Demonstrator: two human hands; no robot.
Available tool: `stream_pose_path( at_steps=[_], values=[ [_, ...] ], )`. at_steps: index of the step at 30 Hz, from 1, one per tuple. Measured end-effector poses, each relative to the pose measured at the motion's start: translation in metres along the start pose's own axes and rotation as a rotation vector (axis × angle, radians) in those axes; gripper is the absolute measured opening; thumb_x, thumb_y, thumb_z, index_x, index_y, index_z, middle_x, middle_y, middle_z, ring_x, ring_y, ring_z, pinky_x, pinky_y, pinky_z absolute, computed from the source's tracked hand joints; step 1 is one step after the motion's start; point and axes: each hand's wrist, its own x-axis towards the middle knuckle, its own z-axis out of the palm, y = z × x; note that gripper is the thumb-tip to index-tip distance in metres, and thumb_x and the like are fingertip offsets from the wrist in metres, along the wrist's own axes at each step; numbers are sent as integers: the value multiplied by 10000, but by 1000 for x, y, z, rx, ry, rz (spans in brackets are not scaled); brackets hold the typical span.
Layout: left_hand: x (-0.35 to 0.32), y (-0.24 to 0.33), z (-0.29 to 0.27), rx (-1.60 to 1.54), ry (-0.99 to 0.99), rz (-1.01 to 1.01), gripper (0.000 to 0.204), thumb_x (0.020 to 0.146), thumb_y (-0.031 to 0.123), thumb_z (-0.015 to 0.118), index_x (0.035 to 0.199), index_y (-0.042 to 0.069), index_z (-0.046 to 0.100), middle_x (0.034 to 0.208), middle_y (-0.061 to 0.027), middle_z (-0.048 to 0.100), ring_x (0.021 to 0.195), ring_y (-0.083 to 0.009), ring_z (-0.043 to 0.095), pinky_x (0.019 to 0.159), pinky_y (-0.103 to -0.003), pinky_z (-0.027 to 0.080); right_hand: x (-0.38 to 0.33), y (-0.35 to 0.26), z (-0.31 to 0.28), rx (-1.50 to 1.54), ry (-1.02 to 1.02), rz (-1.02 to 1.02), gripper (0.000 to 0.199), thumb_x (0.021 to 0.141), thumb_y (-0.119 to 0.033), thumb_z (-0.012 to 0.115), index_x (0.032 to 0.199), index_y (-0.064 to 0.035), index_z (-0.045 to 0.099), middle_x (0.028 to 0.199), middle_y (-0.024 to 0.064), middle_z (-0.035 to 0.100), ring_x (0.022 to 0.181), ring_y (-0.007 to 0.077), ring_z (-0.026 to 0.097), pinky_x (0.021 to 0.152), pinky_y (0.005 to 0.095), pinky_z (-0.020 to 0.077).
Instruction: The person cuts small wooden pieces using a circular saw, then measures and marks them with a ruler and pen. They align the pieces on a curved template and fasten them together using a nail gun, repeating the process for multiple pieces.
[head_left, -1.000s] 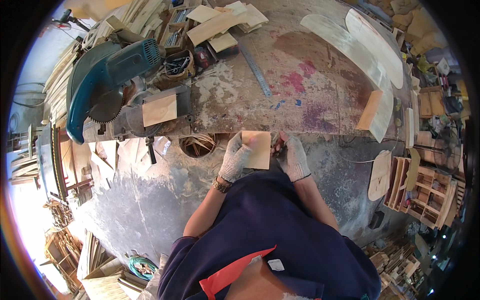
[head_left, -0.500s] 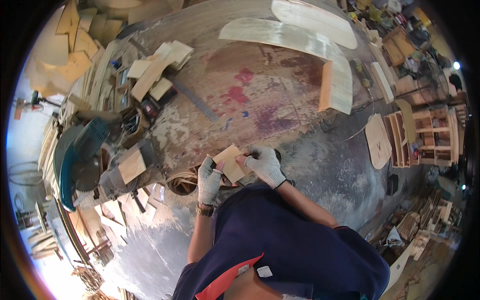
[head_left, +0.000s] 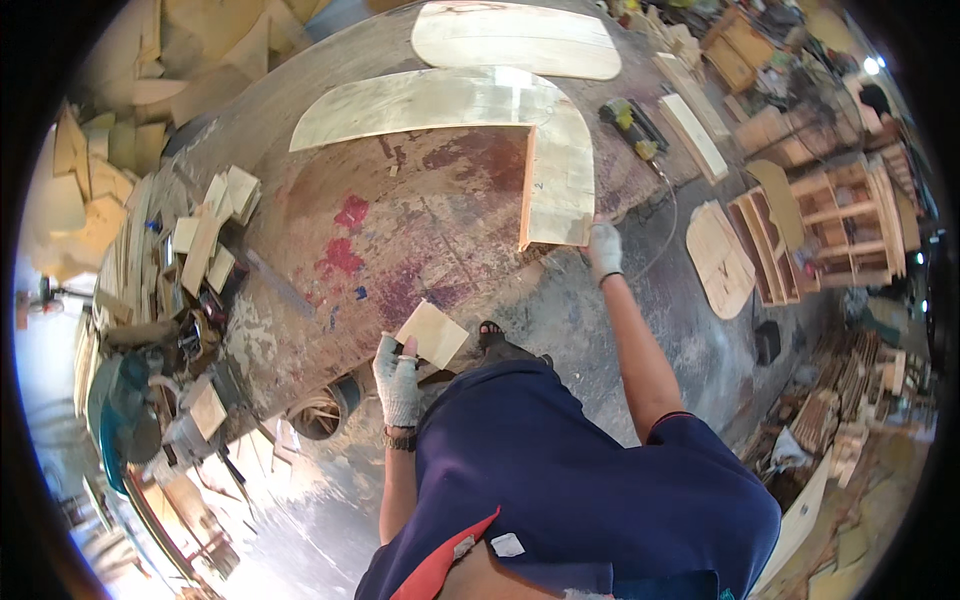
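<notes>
My left hand (head_left: pixel 398 378), in a white work glove, holds a small square piece of light plywood (head_left: pixel 433 333) by its lower left edge, just over the near rim of the stained workbench (head_left: pixel 420 215). My right hand (head_left: pixel 604 249), also gloved, is stretched far out to the right and touches the near corner of a long light wooden board (head_left: pixel 558 185) lying on the bench. Whether the fingers close on the board cannot be made out.
Long rounded plywood panels (head_left: pixel 430 102) lie across the far side of the bench. Stacked wood offcuts (head_left: pixel 205 235) sit at its left end, a blue mitre saw (head_left: pixel 120 400) lower left. A yellow power tool (head_left: pixel 630 125) and wooden shelf units (head_left: pixel 830 225) stand to the right.
My right hand has let go of the small plywood piece and reached out right to the long board. My left hand keeps the piece. The view has swung right.
</notes>
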Motion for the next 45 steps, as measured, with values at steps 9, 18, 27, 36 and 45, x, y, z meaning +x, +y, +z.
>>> stream_pose_path(
  at_steps=[9, 18, 27, 36, 45],
  values=[
    [7, -17, 14, 344, 236, 53, 211, 1020, 168, 678, 932, -10, 607, 728, -87, 588, 619, -164, 517, 594, -325, 440, -122, -46, 176, 354, -753, 451, 296, 1033, -316, 672, 1131, -37, 679, 1002, 89, 768, 801, 201, 751, 646, 317, 559],
    [72, -53, -23, 591, 241, 135, 143, 995, 152, 593, 983, 12, 562, 755, -195, 571, 657, -300, 559, 650, -386, 479, -127, -70, 191, 242, -1017, 366, 354, 1036, -405, 677, 1072, -52, 668, 1006, 69, 763, 815, 165, 731, 653, 304, 528],
    [98, -61, -7, 650, 108, 107, 249, 1003, 293, 648, 1071, 53, 660, 824, -201, 691, 728, -376, 667, 681, -425, 513, -135, -67, 197, 508, -897, 464, 255, 1066, -344, 627, 1091, -90, 621, 971, 19, 654, 815, 170, 708, 671, 332, 541],
    [105, -81, -19, 303, 20, 140, 253, 1015, 114, 594, 1214, -14, 684, 818, -79, 645, 724, -123, 557, 684, -316, 491, -128, -69, 212, 383, -883, 445, 228, 1008, -294, 720, 1072, -79, 681, 909, 24, 678, 809, 157, 644, 690, 351, 503],
    [123, -107, -12, 252, 6, 169, 170, 1005, 114, 655, 1048, -41, 601, 798, -15, 529, 768, -95, 464, 684, -288, 448, -139, -62, 211, 241, -928, 148, 181, 921, -185, 778, 805, -47, 759, 738, 9, 668, 651, 106, 571, 597, 302, 427]
  ],
)
